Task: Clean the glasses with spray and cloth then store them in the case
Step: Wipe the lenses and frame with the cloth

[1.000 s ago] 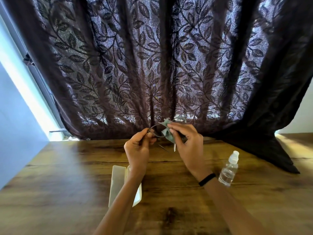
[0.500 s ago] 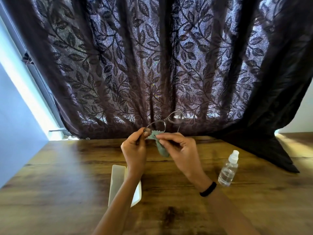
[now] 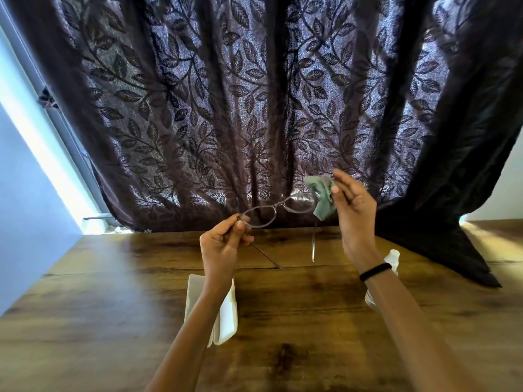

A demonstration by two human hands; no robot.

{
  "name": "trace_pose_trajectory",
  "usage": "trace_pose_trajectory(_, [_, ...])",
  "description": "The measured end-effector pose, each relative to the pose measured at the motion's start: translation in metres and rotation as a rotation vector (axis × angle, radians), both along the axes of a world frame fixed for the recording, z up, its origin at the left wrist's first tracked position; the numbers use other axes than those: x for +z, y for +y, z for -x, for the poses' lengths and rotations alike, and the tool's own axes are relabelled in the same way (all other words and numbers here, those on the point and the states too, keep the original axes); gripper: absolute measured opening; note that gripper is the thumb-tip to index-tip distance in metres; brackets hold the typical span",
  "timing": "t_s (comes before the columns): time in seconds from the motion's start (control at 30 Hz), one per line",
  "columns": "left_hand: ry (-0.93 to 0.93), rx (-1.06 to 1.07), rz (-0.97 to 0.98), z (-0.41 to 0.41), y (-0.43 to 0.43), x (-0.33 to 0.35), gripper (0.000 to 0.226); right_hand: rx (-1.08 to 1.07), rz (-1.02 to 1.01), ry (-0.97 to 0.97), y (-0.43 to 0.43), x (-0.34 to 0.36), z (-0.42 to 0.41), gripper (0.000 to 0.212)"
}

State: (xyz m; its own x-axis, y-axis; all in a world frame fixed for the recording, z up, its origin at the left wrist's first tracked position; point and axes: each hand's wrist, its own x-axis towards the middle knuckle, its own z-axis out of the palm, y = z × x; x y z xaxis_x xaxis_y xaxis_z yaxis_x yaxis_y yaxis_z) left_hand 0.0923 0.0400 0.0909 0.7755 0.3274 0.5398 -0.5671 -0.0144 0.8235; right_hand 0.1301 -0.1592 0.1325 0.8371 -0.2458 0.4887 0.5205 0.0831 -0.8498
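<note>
The left hand (image 3: 223,247) is pinching the glasses (image 3: 278,207) at their left end; the right hand (image 3: 353,210) is pinching the cloth (image 3: 321,193) against their right end.

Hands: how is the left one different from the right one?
The left hand pinches one end of the glasses; the right hand holds a green cloth at the other end. The left hand is lower, the right hand higher. The right wrist wears a black band; the left wrist is bare. Both are up above the wooden table.
</note>
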Motion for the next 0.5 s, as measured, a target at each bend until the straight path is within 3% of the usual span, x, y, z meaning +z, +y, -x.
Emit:
trace_pose_trajectory(0.3, [0.058, -0.041, 0.182, 0.004, 0.004, 0.004, 0.021, 0.221, 0.138, 0.014, 0.012, -0.007, 0.008, 0.051])
trace_pose_trajectory(0.5, [0.071, -0.058, 0.249, 0.005, 0.001, 0.006, 0.024, 0.155, 0.144, 0.009, 0.011, -0.013, 0.004, 0.038])
